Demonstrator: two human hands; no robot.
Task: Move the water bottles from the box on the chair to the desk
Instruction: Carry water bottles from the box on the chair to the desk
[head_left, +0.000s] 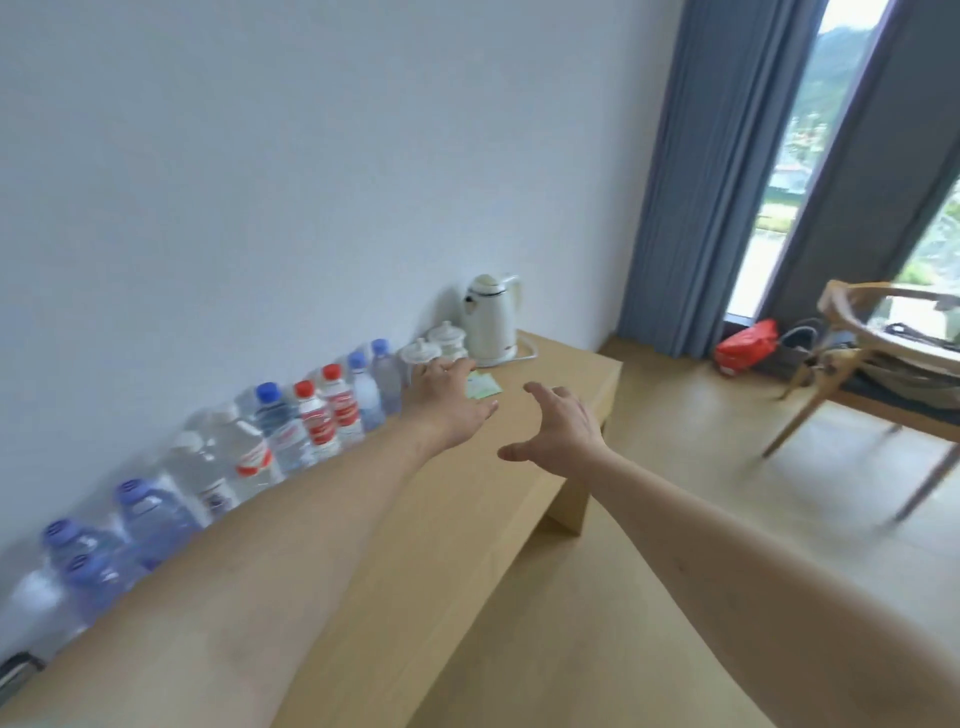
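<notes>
Water bottles (291, 431) are standing in a long row along the wall at the back of the table (467, 499), clear plastic with blue, red and white caps, some wearing red-and-white labels. Both hands are reaching out over the table holding nothing: the left hand (449, 405) is hovering just beside the row's far end, fingers relaxed, the right hand (561, 431) is spreading wide, well apart from them. The labels are blurring, unreadable.
</notes>
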